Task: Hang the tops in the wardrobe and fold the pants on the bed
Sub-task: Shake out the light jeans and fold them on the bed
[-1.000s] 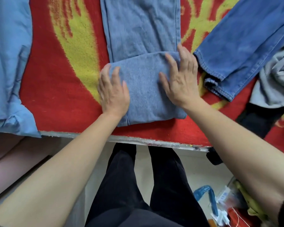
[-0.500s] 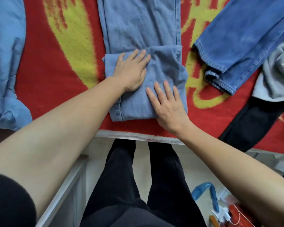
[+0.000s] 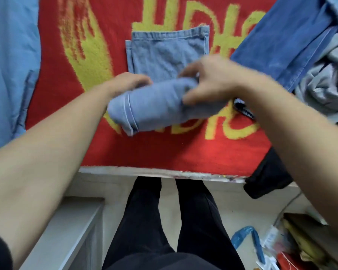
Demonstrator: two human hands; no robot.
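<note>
Light blue jeans point(image 3: 160, 108) lie on the red and yellow bed blanket point(image 3: 164, 151), partly rolled into a thick bundle. Their hem end point(image 3: 168, 47) still lies flat beyond the roll. My left hand point(image 3: 129, 82) grips the roll's left end, fingers tucked behind it. My right hand point(image 3: 209, 80) grips the roll's right end, fingers curled over the top. Darker blue jeans point(image 3: 285, 41) lie at the upper right. A light blue top point(image 3: 10, 61) lies along the left side.
A grey garment point(image 3: 324, 88) is heaped at the right, and a black garment point(image 3: 267, 176) hangs over the bed's front edge point(image 3: 144, 171). A grey ledge point(image 3: 70, 236) stands at lower left. Clutter and a blue strap point(image 3: 248, 236) lie on the floor at right.
Both hands went from pressing flat on the folded jeans to gripping the fold's ends and rolling it forward. The view shifted, and the jeans' far hem now shows.
</note>
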